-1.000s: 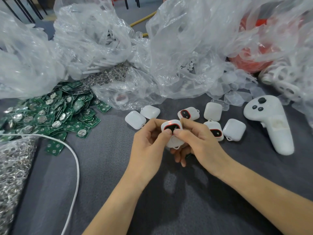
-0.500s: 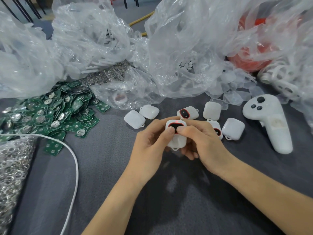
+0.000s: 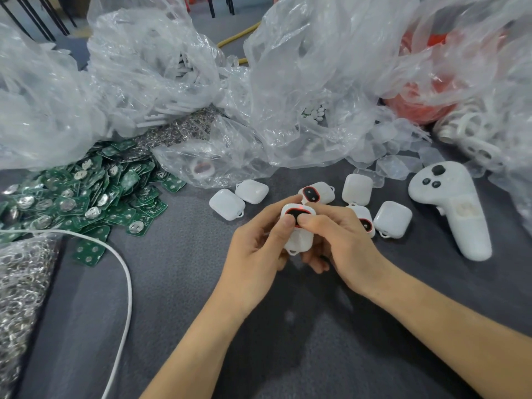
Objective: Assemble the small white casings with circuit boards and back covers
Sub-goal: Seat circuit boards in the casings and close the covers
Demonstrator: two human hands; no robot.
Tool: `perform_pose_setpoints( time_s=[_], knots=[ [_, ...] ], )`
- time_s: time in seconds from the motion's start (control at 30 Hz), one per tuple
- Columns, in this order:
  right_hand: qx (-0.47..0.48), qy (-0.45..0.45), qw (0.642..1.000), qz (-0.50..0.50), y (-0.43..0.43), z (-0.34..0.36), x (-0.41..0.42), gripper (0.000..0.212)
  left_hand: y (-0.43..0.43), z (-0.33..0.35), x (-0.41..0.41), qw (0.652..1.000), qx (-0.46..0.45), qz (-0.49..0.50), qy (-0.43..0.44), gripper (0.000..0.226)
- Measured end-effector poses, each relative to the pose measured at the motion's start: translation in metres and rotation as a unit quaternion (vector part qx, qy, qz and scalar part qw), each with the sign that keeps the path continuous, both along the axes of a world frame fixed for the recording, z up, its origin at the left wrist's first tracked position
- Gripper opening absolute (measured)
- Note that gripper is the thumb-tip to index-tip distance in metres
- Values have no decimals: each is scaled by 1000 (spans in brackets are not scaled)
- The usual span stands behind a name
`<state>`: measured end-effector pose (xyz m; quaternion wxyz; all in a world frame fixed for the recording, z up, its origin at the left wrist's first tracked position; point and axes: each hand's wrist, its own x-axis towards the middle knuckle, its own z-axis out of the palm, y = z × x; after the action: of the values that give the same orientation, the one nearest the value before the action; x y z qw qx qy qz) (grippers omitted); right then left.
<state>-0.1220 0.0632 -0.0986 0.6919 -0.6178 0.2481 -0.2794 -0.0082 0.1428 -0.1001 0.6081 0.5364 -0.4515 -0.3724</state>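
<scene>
Mid-counter (image 3: pixel 172 326), both hands pinch one white casing (image 3: pixel 299 240): left hand (image 3: pixel 253 251) and right hand (image 3: pixel 345 249) curl round it, thumbs pressed on its dark red-rimmed window. Its long axis runs away from the person, loop end toward them, window end far and facing up. Six loose casings (image 3: pixel 393 218) lie just beyond, two window-up and four plain. Green circuit boards (image 3: pixel 86 197) are heaped at left, too many to count. One white controller (image 3: pixel 452 208) lies at right. Near side is bare cloth; plastic bags (image 3: pixel 316 67) crowd the far side.
</scene>
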Motion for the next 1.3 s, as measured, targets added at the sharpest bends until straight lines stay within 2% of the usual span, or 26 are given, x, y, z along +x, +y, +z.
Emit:
perform_pose_setpoints(
  time_s=[0.23, 0.37, 0.67, 0.8, 0.87, 1.0, 1.13, 1.3],
  knots=[
    [-27, 21, 999, 43, 4, 3, 0, 22, 3, 2, -1, 996, -41, -32, 67, 19],
    [-25, 8, 999, 29, 5, 4, 0, 24, 1, 3, -2, 997, -53, -24, 55, 23],
    [-28, -11, 999, 22, 7, 1, -2, 31, 1, 2, -1, 992, -57, -47, 102, 25],
    [-50, -1, 999, 4, 6, 1, -2, 30, 2, 0, -1, 993, -54, -48, 95, 26],
    [-59, -1, 998, -1, 6, 1, 0, 27, 3, 1, -1, 994, -59, -49, 79, 25],
    [-71, 20, 997, -14, 5, 0, -1, 29, 3, 3, -1, 996, -67, -50, -11, 19],
    [-70, 46, 996, -14, 2, 0, -1, 28, 4, -2, 3, 994, -53, -32, -86, 30],
    [21, 50, 999, 3, -6, 1, -1, 34, -2, -10, 5, 989, 19, 69, -127, 36]
  ],
)
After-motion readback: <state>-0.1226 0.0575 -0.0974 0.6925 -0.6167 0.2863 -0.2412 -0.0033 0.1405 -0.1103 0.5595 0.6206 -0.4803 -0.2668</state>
